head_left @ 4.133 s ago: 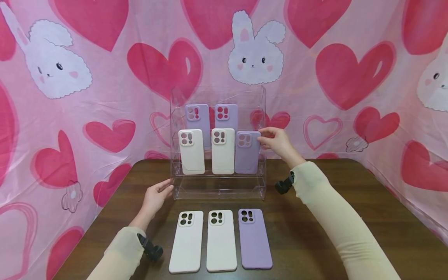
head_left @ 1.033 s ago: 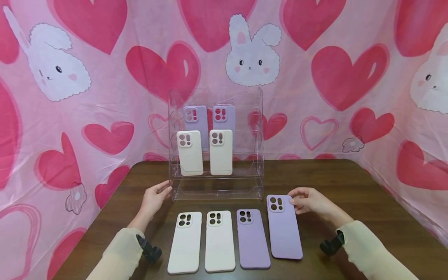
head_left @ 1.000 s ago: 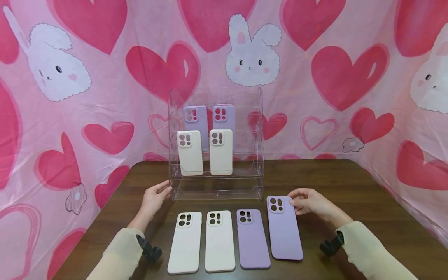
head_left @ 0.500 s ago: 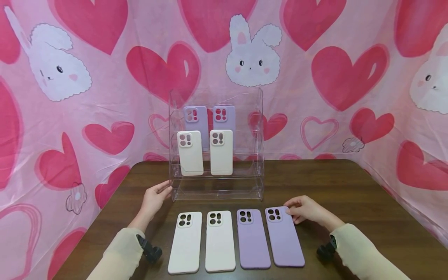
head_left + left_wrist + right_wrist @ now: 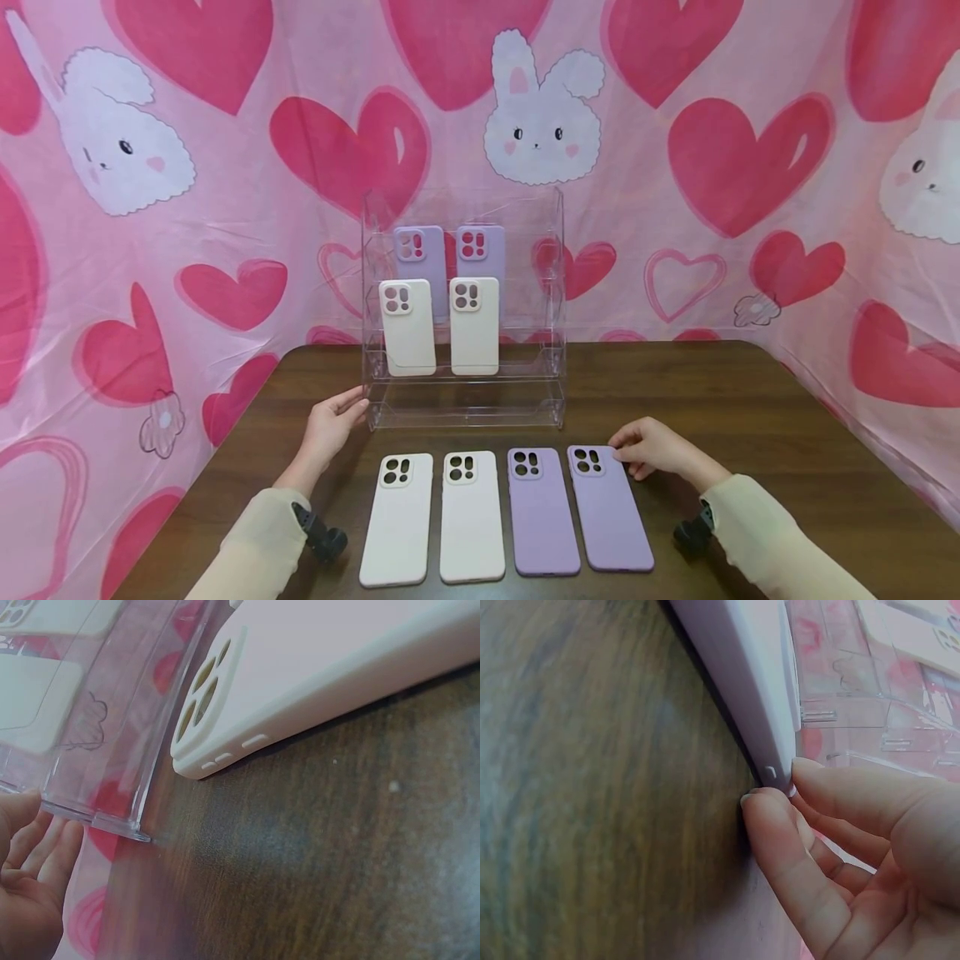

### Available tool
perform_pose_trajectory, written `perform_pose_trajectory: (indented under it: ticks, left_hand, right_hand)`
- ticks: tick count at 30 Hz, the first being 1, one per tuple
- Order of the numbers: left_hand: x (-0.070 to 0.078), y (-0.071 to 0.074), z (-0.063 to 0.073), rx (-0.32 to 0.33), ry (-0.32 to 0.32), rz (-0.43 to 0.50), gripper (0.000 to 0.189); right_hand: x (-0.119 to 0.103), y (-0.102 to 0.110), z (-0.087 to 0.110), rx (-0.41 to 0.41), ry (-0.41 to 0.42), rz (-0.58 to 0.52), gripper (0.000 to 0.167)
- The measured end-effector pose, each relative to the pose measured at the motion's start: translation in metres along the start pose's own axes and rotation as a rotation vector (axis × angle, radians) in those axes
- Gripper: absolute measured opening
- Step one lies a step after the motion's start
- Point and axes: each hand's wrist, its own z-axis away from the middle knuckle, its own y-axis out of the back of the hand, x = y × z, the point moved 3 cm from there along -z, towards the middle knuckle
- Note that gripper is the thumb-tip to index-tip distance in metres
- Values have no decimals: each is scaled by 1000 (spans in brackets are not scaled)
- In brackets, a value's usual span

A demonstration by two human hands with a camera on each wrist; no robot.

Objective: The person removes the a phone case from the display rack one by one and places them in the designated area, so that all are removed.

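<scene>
My right hand (image 5: 654,448) pinches the upper right corner of the rightmost purple phone case (image 5: 613,517), which lies on the table. The right wrist view shows the thumb and fingertips on either side of that case's corner (image 5: 769,750). Beside it lie another purple phone case (image 5: 543,521) and two white phone cases (image 5: 472,525), in a row. My left hand (image 5: 327,432) holds the lower left side of a clear tiered display rack (image 5: 465,415). In the left wrist view its thumb and fingers (image 5: 60,859) meet at the rack's edge.
On the rack, two white cases (image 5: 475,333) stand in a lower tier. Two purple cases (image 5: 482,267) stand higher, partly hidden behind them. A pink curtain with hearts and rabbits (image 5: 675,250) hangs behind the brown wooden table (image 5: 675,375).
The right hand has brought a purple case from the right of the rack's lower tier down to the table, and its raised top has been lowered. The left hand stays at the rack.
</scene>
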Motion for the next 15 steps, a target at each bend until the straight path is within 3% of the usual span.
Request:
perform_pose_trajectory:
  ticks: [5, 12, 15]
  left_hand:
    - [-2, 0, -1, 0, -6, 0, 38]
    - [0, 1, 4, 4, -91, 54, 43]
    - [-1, 1, 3, 7, -62, 43, 40]
  right_hand:
    - [1, 0, 0, 4, -6, 1, 22]
    - [-2, 5, 1, 26, 9, -6, 28]
    - [-7, 10, 0, 44, 26, -7, 30]
